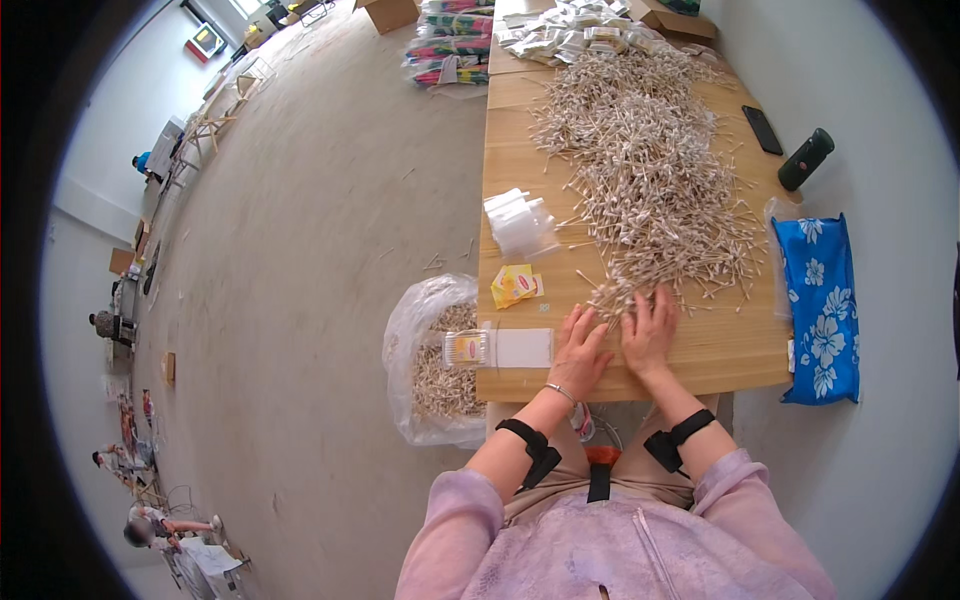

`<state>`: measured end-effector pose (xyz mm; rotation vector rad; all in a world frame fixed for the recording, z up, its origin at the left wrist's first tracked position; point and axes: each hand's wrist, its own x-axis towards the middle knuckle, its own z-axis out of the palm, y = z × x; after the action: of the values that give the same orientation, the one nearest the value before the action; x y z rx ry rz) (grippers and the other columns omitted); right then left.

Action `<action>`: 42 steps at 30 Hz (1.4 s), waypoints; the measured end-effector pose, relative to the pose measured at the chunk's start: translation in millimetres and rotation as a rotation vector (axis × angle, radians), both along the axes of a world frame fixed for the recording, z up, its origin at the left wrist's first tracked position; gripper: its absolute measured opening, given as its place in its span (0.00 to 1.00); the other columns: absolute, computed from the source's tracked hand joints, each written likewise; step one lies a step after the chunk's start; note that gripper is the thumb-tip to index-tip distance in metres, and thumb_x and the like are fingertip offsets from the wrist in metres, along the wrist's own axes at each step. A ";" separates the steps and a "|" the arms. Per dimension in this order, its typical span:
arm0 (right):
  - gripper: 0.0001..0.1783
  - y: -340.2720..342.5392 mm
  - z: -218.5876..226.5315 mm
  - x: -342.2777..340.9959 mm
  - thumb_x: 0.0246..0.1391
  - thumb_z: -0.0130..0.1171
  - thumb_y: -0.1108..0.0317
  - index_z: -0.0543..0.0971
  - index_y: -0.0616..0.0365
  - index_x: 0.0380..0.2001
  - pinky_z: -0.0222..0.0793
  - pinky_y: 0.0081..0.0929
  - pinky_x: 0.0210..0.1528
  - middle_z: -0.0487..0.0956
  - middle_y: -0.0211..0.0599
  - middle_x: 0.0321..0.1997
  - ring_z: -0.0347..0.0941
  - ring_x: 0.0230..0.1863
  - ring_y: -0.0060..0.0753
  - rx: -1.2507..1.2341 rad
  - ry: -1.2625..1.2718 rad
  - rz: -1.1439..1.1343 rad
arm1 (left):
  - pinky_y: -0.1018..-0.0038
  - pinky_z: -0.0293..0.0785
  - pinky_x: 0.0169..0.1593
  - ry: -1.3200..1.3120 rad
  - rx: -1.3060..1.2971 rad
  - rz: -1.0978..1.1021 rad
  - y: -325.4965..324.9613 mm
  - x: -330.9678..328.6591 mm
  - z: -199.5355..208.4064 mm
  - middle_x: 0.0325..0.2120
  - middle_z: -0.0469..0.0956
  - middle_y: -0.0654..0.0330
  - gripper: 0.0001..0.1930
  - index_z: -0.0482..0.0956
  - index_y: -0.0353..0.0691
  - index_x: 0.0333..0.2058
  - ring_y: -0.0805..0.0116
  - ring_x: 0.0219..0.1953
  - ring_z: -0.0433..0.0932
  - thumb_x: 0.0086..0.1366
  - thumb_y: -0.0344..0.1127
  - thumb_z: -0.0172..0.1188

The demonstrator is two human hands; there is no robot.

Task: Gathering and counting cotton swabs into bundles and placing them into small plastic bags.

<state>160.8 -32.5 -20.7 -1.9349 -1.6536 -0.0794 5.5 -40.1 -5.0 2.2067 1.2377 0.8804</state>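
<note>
Both hands lie palm down on a wooden table at the near end of a big heap of cotton swabs. My left hand has its fingers spread over the bare wood beside a few swabs. My right hand covers the tip of the heap, fingers pressed onto a small bunch of swabs. Just left of my left hand lies a clear packet, part filled with swabs. Neither hand has anything lifted off the table.
A stack of empty clear packets and yellow labels lie further left. A plastic bag of swabs sits on the floor at the table's left edge. A phone, a dark bottle and a blue flowered bag are at right. Filled packets pile at the far end.
</note>
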 end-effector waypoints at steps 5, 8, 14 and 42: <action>0.24 -17.7 12.4 -25.5 0.52 0.52 0.62 0.70 0.55 0.53 0.42 0.50 0.66 0.62 0.47 0.61 0.51 0.65 0.50 -0.121 0.017 0.260 | 0.56 0.52 0.65 -0.047 0.001 0.037 0.2 -1.8 -8.3 0.56 0.62 0.47 0.23 0.72 0.38 0.47 0.44 0.63 0.53 0.49 0.28 0.63; 0.22 -17.0 14.2 -14.1 0.53 0.51 0.65 0.71 0.55 0.52 0.42 0.49 0.67 0.63 0.44 0.60 0.53 0.64 0.47 -0.111 -0.017 0.318 | 0.57 0.55 0.63 -0.111 0.006 0.052 0.5 3.7 -5.4 0.55 0.63 0.48 0.24 0.73 0.40 0.47 0.46 0.62 0.55 0.47 0.23 0.62; 0.22 -5.4 11.5 19.4 0.50 0.53 0.67 0.72 0.54 0.51 0.42 0.49 0.67 0.63 0.42 0.60 0.53 0.64 0.48 -0.078 -0.058 0.089 | 0.59 0.57 0.62 -0.114 -0.077 0.103 13.7 -13.0 2.3 0.53 0.65 0.49 0.20 0.72 0.39 0.47 0.46 0.60 0.57 0.53 0.22 0.55; 0.22 -7.7 13.8 37.9 0.50 0.53 0.63 0.72 0.50 0.51 0.39 0.50 0.67 0.65 0.33 0.61 0.51 0.65 0.43 -0.049 -0.142 -0.014 | 0.64 0.68 0.46 -0.152 -0.003 0.261 41.3 11.3 -2.4 0.33 0.76 0.56 0.09 0.78 0.39 0.34 0.55 0.41 0.71 0.53 0.27 0.61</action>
<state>198.7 -40.2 -7.0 -2.0183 -1.7480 -0.1871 16.8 1.3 -7.3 1.9623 1.4712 1.1226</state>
